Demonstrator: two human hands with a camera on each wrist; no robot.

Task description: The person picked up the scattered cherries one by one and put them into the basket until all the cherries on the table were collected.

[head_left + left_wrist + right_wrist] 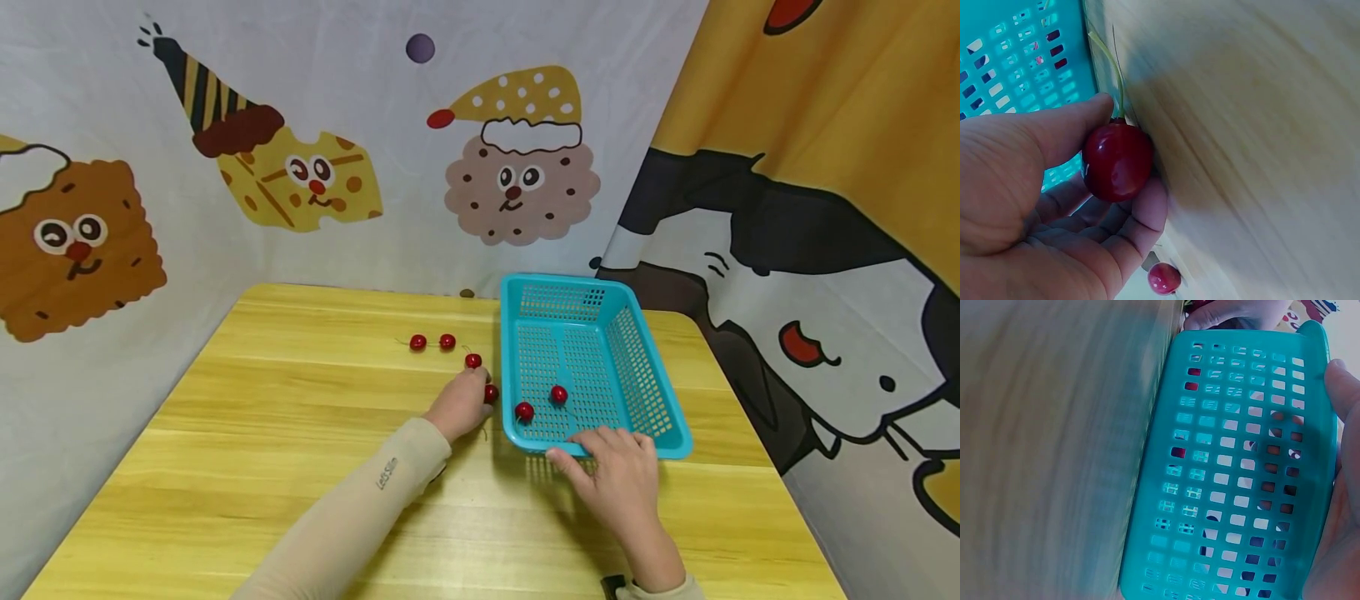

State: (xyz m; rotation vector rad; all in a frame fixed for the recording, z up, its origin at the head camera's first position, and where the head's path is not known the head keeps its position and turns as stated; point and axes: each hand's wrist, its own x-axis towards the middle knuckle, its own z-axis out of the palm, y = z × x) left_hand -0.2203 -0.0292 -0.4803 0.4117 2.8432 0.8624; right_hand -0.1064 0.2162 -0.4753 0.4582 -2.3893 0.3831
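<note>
My left hand [459, 406] pinches a dark red cherry [1117, 161] between thumb and fingers, just left of the basket. Its green stem points up past the thumb tip in the left wrist view. The turquoise plastic basket [508, 367] has perforated walls. Its near rim is held by my right hand [621, 479], thumb outside and fingers over the edge. Inside, toward the near left corner, lie two cherries, one by the wall [524, 412] and another on the floor [558, 395]. Just beyond my left hand is a loose cherry [473, 361] on the table.
Farther left on the wooden table [300, 400], two more cherries sit side by side, one left [417, 342] and one right [447, 342]. A cloth with cartoon food prints [397, 250] hangs behind the table, and a yellow patterned curtain [825, 108] hangs at the right.
</note>
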